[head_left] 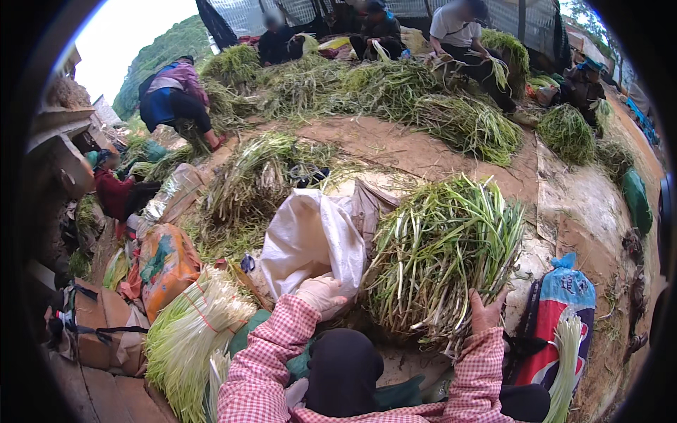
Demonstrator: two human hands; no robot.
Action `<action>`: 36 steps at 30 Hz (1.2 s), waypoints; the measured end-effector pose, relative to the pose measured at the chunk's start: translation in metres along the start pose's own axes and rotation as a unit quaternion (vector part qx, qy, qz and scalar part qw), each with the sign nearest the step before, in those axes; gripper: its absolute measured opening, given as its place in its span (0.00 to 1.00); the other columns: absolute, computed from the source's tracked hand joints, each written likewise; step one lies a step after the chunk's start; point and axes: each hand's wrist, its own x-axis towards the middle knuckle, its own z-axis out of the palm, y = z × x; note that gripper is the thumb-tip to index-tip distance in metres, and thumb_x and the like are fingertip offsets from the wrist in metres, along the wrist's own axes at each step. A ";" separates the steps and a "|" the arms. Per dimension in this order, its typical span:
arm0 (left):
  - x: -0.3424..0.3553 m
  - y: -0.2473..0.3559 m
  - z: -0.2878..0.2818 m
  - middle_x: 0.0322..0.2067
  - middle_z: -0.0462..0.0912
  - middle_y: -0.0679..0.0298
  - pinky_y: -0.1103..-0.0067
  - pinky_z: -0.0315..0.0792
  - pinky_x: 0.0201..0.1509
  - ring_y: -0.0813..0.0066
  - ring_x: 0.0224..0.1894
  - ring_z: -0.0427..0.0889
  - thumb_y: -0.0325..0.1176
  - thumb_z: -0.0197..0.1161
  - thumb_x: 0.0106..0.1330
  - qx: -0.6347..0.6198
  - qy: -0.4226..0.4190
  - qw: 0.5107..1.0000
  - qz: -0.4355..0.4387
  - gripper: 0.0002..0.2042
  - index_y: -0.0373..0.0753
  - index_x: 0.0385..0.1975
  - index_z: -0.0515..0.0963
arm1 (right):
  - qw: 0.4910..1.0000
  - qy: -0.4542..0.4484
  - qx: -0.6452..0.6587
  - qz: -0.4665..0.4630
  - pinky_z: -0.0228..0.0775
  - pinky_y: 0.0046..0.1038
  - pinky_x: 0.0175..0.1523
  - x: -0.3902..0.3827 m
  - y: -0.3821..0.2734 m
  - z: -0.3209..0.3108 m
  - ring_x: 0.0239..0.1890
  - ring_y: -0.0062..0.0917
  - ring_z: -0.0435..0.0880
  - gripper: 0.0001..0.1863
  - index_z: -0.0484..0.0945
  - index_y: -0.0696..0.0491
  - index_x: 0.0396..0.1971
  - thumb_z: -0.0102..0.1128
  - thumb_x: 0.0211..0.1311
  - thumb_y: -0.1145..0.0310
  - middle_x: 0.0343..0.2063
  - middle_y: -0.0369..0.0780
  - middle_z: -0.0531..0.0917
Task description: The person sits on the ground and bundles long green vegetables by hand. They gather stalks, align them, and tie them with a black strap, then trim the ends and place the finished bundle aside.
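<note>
My left hand (pixel 321 295), in a pale glove, is closed at the near rim of an open white woven sack (pixel 310 240). Its fingertips are partly hidden. To the right stands a big heap of scallion-like stalks (pixel 444 254), green with pale, brownish lower ends. My bare right hand (pixel 486 311) rests against the heap's near right side, thumb and fingers apart. Left of my left arm lies a thick bundle of pale trimmed stalks (pixel 201 324), bound with red bands. A slimmer pale bundle (pixel 566 359) leans beyond my right forearm.
A red, white and blue bag (pixel 553 324) lies at the right. An orange sack (pixel 168 268) and a brown carton (pixel 106 328) are at the left. Another stalk heap (pixel 254 176) stands behind the white sack. Several people sit or bend among a long row of stalks (pixel 381 88).
</note>
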 end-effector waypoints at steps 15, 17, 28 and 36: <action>-0.157 0.190 -0.081 0.36 0.79 0.60 0.74 0.71 0.43 0.64 0.39 0.77 0.36 0.58 0.61 -0.213 0.156 0.825 0.499 0.19 0.39 0.51 0.70 | 0.950 -0.090 -0.068 -0.292 0.64 0.28 0.55 0.014 -0.066 0.014 0.48 0.35 0.74 0.30 0.64 0.63 0.53 0.56 0.43 0.78 0.46 0.48 0.73; -0.146 0.211 -0.074 0.34 0.78 0.59 0.74 0.70 0.42 0.62 0.37 0.77 0.35 0.58 0.61 -0.231 0.121 0.836 0.482 0.17 0.40 0.49 0.72 | 0.965 -0.077 0.027 -0.249 0.65 0.24 0.52 0.022 -0.065 0.008 0.45 0.24 0.75 0.29 0.64 0.61 0.54 0.56 0.46 0.76 0.46 0.42 0.75; 0.002 0.233 0.040 0.44 0.76 0.67 0.84 0.68 0.51 0.79 0.45 0.75 0.22 0.57 0.61 -0.721 0.116 0.669 0.138 0.15 0.35 0.49 0.72 | 0.985 -0.089 0.147 0.019 0.65 0.22 0.49 0.019 0.015 -0.014 0.44 0.23 0.73 0.23 0.65 0.59 0.54 0.53 0.62 0.62 0.44 0.40 0.75; 0.025 0.217 0.017 0.44 0.68 0.65 0.86 0.70 0.40 0.81 0.34 0.71 0.21 0.62 0.54 -0.598 0.273 0.738 0.154 0.25 0.39 0.54 0.67 | 0.922 -0.079 0.376 -0.045 0.64 0.16 0.44 0.004 -0.125 -0.033 0.37 0.13 0.73 0.10 0.73 0.57 0.41 0.52 0.60 0.74 0.34 0.33 0.78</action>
